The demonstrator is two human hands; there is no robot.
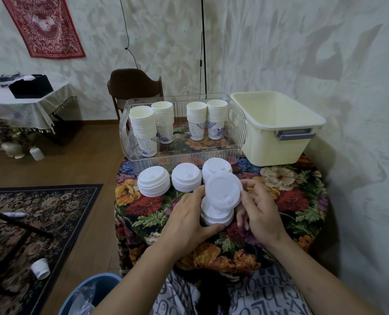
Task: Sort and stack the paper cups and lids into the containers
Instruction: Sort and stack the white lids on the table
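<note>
My right hand [260,212] pinches a single white lid [223,189], tilted up over a short stack of white lids [216,215]. Around that stack's left side my left hand [189,220] is wrapped. Three more lid stacks [153,181] [186,177] [216,167] stand in a row behind. A clear ribbed bin [129,133] holds several stacks of blue-patterned paper cups [144,130] [216,119]. To its right sits a cream tub [277,126] with nothing visible inside.
The small table wears a flowered cloth [291,196] and stands against the wall on the right. A brown chair [134,87] is behind the bin. One paper cup [40,268] lies on the rug at left. A blue bucket [91,294] stands by my knees.
</note>
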